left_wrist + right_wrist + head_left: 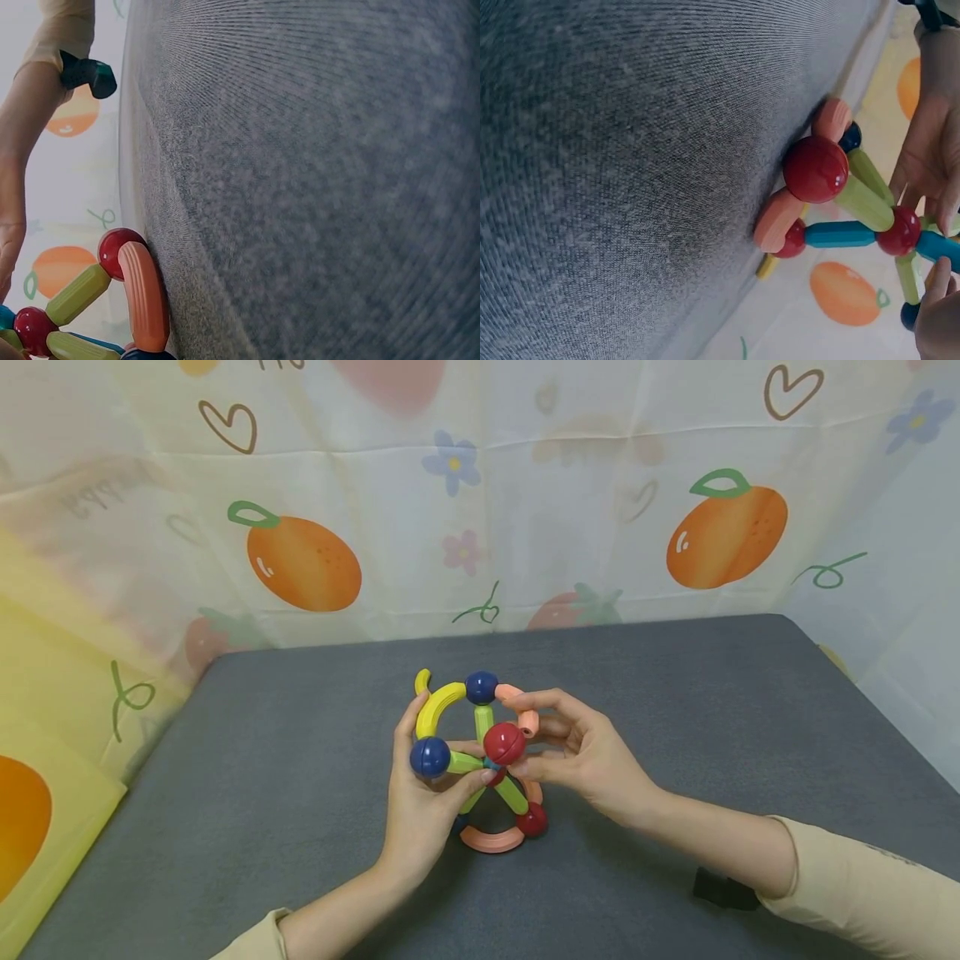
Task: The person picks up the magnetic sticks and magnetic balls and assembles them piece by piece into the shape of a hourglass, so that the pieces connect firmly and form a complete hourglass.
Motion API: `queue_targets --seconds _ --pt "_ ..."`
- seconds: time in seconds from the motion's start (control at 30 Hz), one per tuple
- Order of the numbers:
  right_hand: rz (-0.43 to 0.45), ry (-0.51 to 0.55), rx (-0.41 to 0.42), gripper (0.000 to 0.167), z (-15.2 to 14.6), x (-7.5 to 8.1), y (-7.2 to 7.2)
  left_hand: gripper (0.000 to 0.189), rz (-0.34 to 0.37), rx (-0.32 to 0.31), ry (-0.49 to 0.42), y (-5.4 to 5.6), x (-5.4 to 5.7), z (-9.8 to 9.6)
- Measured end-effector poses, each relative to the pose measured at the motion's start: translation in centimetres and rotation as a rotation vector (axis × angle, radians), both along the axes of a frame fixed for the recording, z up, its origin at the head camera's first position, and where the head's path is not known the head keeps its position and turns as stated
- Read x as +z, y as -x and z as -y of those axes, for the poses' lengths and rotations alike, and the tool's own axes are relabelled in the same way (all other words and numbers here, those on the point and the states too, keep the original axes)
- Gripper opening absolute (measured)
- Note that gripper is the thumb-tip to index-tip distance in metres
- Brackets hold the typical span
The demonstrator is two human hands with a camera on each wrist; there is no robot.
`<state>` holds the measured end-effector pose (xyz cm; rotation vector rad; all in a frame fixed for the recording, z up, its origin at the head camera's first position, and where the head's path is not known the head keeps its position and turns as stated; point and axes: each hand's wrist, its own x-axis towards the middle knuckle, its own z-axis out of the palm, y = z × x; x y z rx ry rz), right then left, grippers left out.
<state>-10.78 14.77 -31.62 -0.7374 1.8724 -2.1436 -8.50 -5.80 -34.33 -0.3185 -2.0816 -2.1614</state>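
A wheel-shaped toy of magnetic sticks and balls [508,795] stands between both hands. My left hand [416,810] holds its left side, thumb at the hub and fingers behind the curved yellow stick [442,703]. My right hand [592,760] grips the curved pink stick [528,722] at upper right, index finger over it, thumb under the front red ball [505,743]. Blue balls [430,757] sit at the left and top of the rim. Green sticks [512,795] run out from the hub. In the right wrist view a blue stick [840,234] joins the hub's red ball [898,231].
Dark grey cloth [300,760] covers the table. A short yellow curved stick [423,681] shows behind my left fingers. A black object [724,889] is beside my right sleeve. A printed fabric curtain [510,527] hangs behind the table and at its sides.
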Motion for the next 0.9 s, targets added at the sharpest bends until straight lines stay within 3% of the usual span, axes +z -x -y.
queue_targets --seconds 0.23,0.67,0.9 --pt "-0.013 -0.013 -0.051 0.054 0.7 0.1 -0.1 0.101 0.009 0.012 0.022 0.1 0.0 0.0" --pt "-0.043 -0.042 -0.073 0.055 1.3 0.1 -0.1 0.101 0.014 0.008 0.039 0.1 0.0 0.2" --pt "-0.044 -0.083 -0.098 0.057 1.4 0.2 -0.2 0.103 -0.021 0.001 0.049 0.2 -0.1 0.5"
